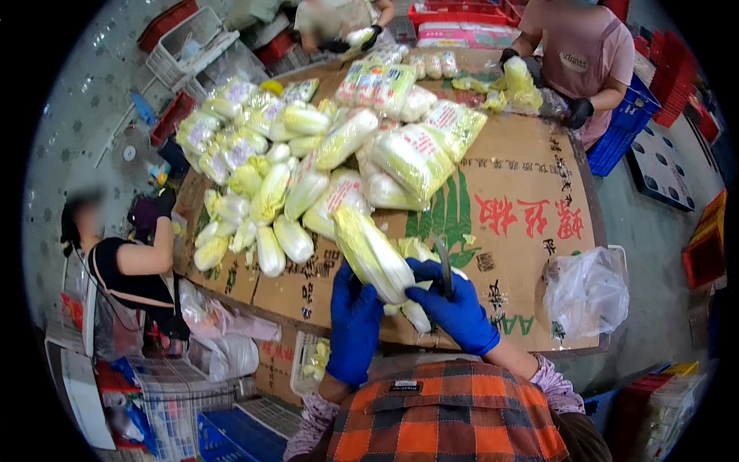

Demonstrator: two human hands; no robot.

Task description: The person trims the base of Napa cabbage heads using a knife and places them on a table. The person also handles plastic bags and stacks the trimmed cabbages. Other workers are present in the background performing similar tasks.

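Observation:
A long napa cabbage (369, 254) with a white base and yellow-green leaves lies tilted between my hands, just above the cardboard-covered table. My left hand (353, 320), in a blue glove, holds it from the left side. My right hand (453, 306), gloved likewise, touches its white base with thumb and fingers. A dark curved blade, apparently a knife (444, 268), sticks up from the right hand; its handle is hidden. Loose cabbage leaves (417, 249) lie behind that hand, and a pale leaf piece (417, 317) is below the base.
Wrapped cabbages (413, 159) are heaped beyond my hands, with bare ones (271, 251) at left. A clear plastic bag (586, 294) sits at the table's right corner. Co-workers stand at the left (133, 260), far side (346, 23) and far right (583, 63). Crates (623, 127) surround the table.

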